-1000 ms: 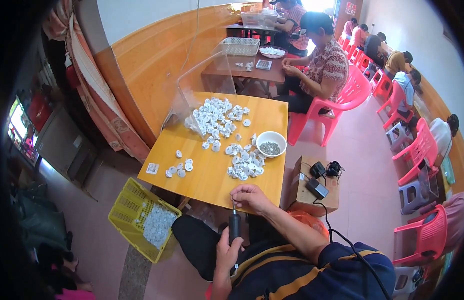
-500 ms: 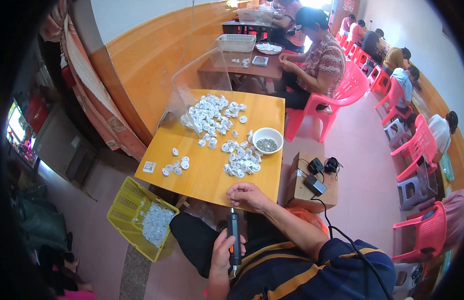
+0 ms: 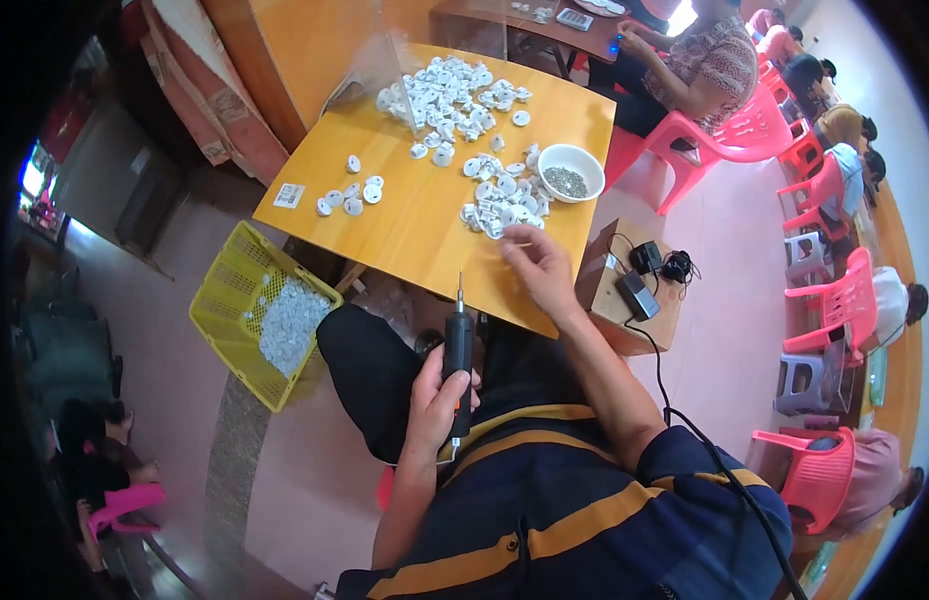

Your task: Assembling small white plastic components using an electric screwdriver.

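The left hand [image 3: 436, 400] is wrapped around a black cylindrical electric screwdriver [image 3: 458, 350], slim tip up; a steady, upright hold seems best. The right hand's [image 3: 546, 275] fingers are loosely parted at the heap of smooth white rounded pieces [image 3: 506, 198], contact unclear, on the glossy yellow wooden worktop [image 3: 404, 222]; a light pinch should suit them. The round white bowl [image 3: 571, 154] holds grainy grey metallic bits [image 3: 564, 182].

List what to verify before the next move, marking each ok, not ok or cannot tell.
Black cylindrical power screwdriver gripped in the left hand: ok.
Its slim metal bit pointing away from that hand: ok.
Right hand near the pile of round white plastic parts: ok.
Right hand holding a part: cannot tell.
Round white bowl stocked with small silvery metal pieces: ok.
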Available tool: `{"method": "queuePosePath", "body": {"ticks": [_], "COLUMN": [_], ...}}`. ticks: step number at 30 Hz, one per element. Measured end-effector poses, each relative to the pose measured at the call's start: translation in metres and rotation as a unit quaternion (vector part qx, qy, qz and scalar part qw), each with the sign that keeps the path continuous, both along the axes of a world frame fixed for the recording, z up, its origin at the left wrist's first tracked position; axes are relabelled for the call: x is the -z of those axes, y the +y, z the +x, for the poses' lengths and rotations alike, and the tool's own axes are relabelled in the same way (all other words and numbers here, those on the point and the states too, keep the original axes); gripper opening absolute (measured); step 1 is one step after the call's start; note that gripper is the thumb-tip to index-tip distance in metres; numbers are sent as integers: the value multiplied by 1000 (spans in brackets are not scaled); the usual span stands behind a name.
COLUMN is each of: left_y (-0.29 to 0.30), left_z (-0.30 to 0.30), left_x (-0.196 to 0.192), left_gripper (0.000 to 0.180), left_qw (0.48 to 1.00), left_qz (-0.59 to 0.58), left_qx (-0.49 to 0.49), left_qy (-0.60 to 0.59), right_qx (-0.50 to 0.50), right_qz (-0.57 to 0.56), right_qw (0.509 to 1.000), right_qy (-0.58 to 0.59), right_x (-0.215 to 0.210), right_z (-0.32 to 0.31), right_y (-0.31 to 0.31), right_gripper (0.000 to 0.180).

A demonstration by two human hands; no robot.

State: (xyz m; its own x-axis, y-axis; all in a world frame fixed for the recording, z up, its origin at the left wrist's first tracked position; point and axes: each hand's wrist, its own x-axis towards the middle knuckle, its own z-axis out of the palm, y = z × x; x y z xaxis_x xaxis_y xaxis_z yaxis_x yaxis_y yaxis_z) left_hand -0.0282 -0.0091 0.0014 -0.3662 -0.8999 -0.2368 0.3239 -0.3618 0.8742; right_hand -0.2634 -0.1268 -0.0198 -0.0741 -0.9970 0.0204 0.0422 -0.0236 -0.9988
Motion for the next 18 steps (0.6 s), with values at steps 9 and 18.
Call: {"method": "queuePosePath", "body": {"ticks": [9,18], "left_y": [7,4], "left_z": [3,2], "left_x": [2,3], "left_gripper": [45,45], "left_qw": [1000,1000], "left_qz": [-1,-3], "left_qx": [-2,-1], "left_qy": [-4,-16], "right_qx": [152,137], "right_qz": [-138,-199], "right_qw": [879,926], "right_qy": [430,291], "right_x": [-7,0], "right_z": [-5,-9], "right_y": [-11,-3], "right_gripper": [19,15]}}
